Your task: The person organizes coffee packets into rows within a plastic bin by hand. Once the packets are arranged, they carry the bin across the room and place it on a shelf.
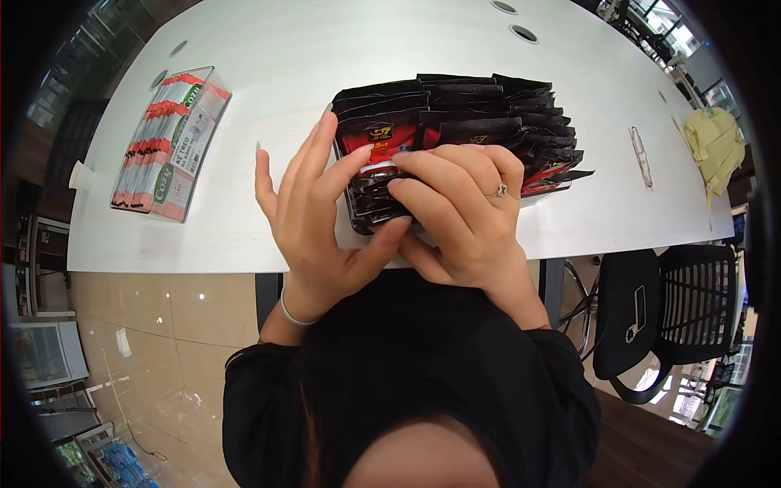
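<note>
Rows of black and red G7 coffee sachets (480,104) stand packed in a clear container (353,213) on the table in front of me. At the container's left side is my left hand (313,215), open, its fingers spread and its index fingertip by a red sachet front. The thumb of that hand reaches across the near edge. My right hand (468,203), wearing a ring, curls over the front sachets. Its index and middle fingertips press on them, and its thumb lies below at the near side. The palm hides part of the sachets.
To the left stands a clear box (189,195) of red and white COZU packets. A thin silvery item (641,159) and a yellow cloth or bag (714,150) lie to the right. A black chair (683,305) stands beyond the table's near edge.
</note>
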